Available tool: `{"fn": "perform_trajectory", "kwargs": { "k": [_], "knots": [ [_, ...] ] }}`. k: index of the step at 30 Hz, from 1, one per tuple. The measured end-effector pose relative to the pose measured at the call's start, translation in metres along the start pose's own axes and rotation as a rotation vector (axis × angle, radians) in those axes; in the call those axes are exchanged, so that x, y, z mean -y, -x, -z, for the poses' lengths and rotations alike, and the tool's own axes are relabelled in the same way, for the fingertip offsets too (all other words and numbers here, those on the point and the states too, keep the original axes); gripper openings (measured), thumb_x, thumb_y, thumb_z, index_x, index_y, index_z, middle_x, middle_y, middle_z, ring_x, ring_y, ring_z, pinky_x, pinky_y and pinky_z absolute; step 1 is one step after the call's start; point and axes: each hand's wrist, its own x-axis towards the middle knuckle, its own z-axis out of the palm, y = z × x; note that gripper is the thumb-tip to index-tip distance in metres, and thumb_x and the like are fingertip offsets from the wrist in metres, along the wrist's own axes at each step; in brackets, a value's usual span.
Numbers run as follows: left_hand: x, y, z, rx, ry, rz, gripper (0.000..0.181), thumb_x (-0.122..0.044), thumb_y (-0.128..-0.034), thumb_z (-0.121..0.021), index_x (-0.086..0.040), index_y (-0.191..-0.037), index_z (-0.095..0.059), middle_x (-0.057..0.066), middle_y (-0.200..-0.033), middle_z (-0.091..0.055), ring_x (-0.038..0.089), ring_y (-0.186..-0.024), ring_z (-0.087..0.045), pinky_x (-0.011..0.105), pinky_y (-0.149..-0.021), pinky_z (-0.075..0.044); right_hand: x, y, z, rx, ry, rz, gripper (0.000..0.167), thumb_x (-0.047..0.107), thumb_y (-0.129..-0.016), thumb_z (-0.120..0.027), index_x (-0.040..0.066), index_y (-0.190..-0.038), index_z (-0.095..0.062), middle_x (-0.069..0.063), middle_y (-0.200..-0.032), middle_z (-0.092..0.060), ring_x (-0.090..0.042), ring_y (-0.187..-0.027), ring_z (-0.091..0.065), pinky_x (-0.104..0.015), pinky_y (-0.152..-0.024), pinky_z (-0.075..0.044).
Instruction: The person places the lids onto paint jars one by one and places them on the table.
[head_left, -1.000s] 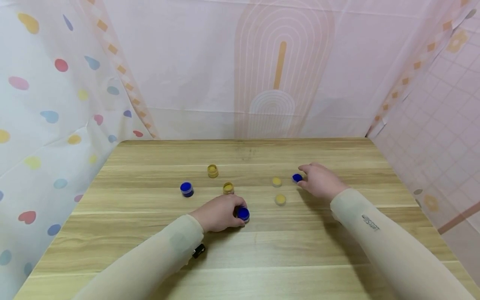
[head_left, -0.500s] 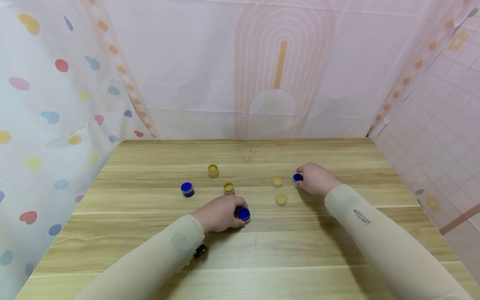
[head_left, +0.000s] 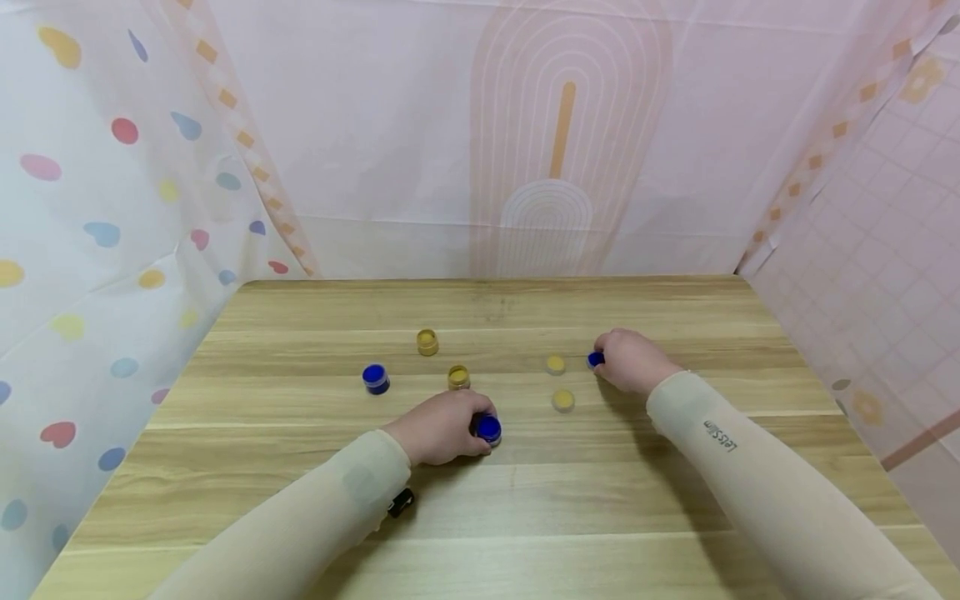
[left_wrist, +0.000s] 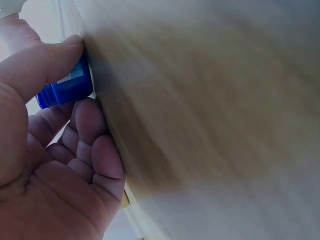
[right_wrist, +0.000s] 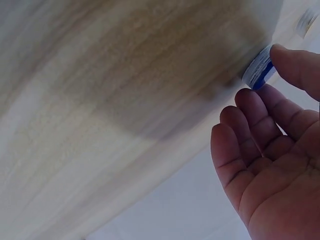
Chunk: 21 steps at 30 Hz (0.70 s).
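Blue jar [head_left: 489, 430] in my left hand [head_left: 442, 427] and blue lid [head_left: 596, 360] in my right hand [head_left: 633, 360], I have both arms over a wooden table [head_left: 525, 525]. At the far left, a spotted cloth [head_left: 135, 217] hangs beside the table. Next comes the other blue jar [head_left: 376, 379], upright on the left part of the wood. A little farther back and to its right stands the far yellow jar [head_left: 427, 342]. A small black thing [head_left: 401, 502] shows near me, just by my left sleeve [head_left: 330, 508]. My left thumb and fingers grip the blue jar by its sides, upright near the middle; the left wrist view shows a label on it. Just beyond that hand is the near yellow jar [head_left: 458, 377]. To the right lie two yellow lids, the near yellow lid [head_left: 563, 400] and the far yellow lid [head_left: 555, 364], close together but apart. Right of them, my right thumb and forefinger pinch the blue lid by its rim; whether it touches the wood, I cannot tell. My right sleeve [head_left: 757, 458] has dark lettering near the cuff.
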Motion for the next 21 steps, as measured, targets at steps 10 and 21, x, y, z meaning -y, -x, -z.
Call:
{"fn": "perform_trajectory", "kwargs": {
  "k": [10,21],
  "knots": [
    [0.0,0.0001,0.0002,-0.002,-0.002,-0.004,0.021,-0.027,-0.0906,-0.085,-0.022,-0.105,-0.07,-0.007,-0.103,-0.069,0.012,-0.093,-0.062,0.04,-0.095,-0.054,-0.0017,-0.0013,-0.0032,0.012,-0.005,-0.027,0.03,0.014,-0.101,-0.067,-0.005,-0.124,-0.069,-0.02,-0.115,-0.071,-0.033,-0.109,-0.068,-0.051,-0.102,-0.055],
    [-0.0005,0.0018,0.0011,0.017,-0.016,-0.003,0.023,-0.028,-0.0908,-0.085,-0.021,-0.108,-0.07,-0.008,-0.105,-0.07,0.012,-0.095,-0.063,0.04,-0.096,-0.054,-0.0017,0.0004,-0.003,0.013,-0.038,-0.056,0.036,0.019,-0.099,-0.07,-0.006,-0.126,-0.067,-0.021,-0.118,-0.069,-0.033,-0.109,-0.066,-0.051,-0.102,-0.055]
  ]
}}
